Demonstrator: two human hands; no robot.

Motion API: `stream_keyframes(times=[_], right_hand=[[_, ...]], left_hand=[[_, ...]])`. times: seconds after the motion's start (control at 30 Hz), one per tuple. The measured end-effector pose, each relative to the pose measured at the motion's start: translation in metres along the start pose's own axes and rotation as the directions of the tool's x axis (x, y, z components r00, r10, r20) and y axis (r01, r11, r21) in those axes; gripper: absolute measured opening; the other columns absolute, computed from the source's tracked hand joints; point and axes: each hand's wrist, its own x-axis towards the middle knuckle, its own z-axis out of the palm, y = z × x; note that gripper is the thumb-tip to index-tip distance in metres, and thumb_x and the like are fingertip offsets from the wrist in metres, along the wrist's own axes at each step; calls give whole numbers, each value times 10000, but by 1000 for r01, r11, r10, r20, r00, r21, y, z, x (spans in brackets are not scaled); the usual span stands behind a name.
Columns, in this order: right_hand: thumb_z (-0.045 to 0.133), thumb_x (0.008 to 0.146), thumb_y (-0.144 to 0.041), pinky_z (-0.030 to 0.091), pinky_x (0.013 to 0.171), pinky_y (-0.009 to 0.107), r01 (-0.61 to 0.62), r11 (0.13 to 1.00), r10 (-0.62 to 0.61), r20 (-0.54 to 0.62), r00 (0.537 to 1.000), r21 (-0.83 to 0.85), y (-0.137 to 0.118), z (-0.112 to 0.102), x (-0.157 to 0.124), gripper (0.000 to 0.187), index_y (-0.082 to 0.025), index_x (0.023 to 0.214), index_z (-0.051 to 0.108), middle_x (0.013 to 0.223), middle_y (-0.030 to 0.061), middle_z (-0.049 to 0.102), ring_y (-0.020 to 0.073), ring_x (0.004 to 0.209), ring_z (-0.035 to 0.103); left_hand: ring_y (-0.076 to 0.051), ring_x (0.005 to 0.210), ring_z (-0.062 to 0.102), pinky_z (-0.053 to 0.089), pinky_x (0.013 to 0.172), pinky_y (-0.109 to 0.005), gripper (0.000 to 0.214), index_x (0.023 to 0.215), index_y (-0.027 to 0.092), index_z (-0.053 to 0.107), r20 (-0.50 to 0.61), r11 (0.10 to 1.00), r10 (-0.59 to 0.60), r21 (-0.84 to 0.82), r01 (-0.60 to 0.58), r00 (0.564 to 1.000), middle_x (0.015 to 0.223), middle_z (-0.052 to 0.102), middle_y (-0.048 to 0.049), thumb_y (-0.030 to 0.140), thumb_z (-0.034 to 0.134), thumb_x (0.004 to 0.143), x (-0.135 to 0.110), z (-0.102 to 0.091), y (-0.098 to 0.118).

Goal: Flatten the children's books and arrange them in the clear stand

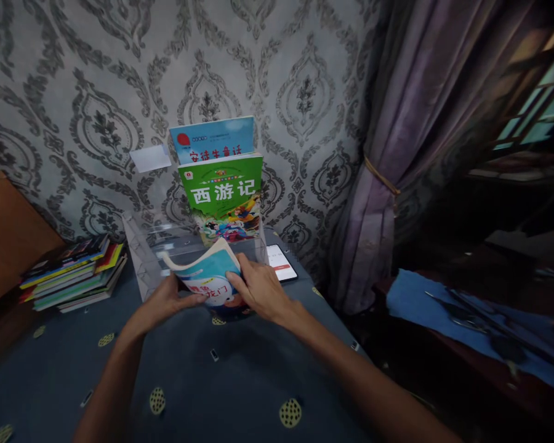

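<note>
Between my two hands is a blue-and-white paperback book (212,277), its cover bent and its top edge curving. My left hand (166,301) grips its left side, thumb across the front cover. On the right edge my right hand (258,283) is closed, with the thumb on the cover and the other fingers partly hidden behind. Just beyond stands a clear plastic book rack (141,258). A green book (221,191) with white characters stands upright in it, and a light-blue book (212,138) rises behind that one.
A stack of books (80,274) lies left of the rack, near a brown board (4,234). A lit phone (281,263) rests at the right on the dark patterned tablecloth (203,394). A patterned wall and a tied curtain (364,234) stand behind; a blue cloth (420,307) holds dark items.
</note>
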Motion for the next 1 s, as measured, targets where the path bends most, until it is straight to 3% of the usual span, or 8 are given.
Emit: stream_keyframes(times=[0.13, 0.33, 0.57, 0.67, 0.8, 1.0], right_hand=[[414, 1043, -479, 370, 618, 309, -42, 996, 42, -3, 999, -75, -2, -12, 3, 334, -200, 996, 591, 794, 102, 700, 254, 690, 646], [374, 1058, -433, 345, 597, 280, -13, 981, 27, -66, 997, 195, 3, -22, 8, 280, -236, 971, 554, 746, 24, 642, 201, 665, 607], [354, 1034, -434, 302, 581, 286, 14, 962, 20, -121, 992, 274, -4, -36, 16, 263, -249, 920, 501, 665, -15, 536, 185, 601, 520], [354, 1029, -430, 318, 594, 288, 40, 960, 1, -146, 989, 278, -4, -47, 19, 262, -247, 904, 493, 674, -18, 527, 177, 599, 502], [367, 1040, -450, 398, 623, 284, 118, 954, -45, -260, 965, 275, -9, -66, 26, 277, -241, 918, 501, 725, -15, 535, 172, 658, 548], [342, 1065, -526, 558, 766, 312, 258, 883, -53, -461, 886, 392, -20, -84, 32, 396, -222, 1158, 579, 935, 18, 628, 186, 918, 674]], left_hand=[[-318, 996, 716, 615, 735, -370, 600, 1073, 162, 648, -136, 998, 28, 58, -20, 990, 1044, 752, -133, 421, 903, 595, 2, -1, 5], [-295, 1012, 700, 597, 662, -302, 559, 1075, 177, 615, -305, 973, 153, 211, -90, 940, 1074, 726, -100, 547, 808, 703, 0, 7, 11], [-268, 900, 695, 546, 534, -265, 566, 1144, 177, 623, -344, 970, 204, 198, -142, 916, 1031, 711, -94, 549, 772, 744, -4, 21, 17], [-255, 864, 690, 559, 597, -289, 554, 1134, 170, 633, -383, 960, 235, 238, -151, 893, 995, 716, -85, 532, 786, 744, -3, 23, 26], [-258, 936, 692, 568, 808, -358, 560, 1170, 170, 623, -420, 894, 403, 371, -252, 813, 1062, 723, -86, 527, 778, 767, -1, 28, 52], [-283, 1067, 676, 537, 934, -402, 615, 1215, 150, 568, -454, 769, 629, 483, -419, 631, 1121, 690, -106, 528, 785, 782, 9, 45, 87]])
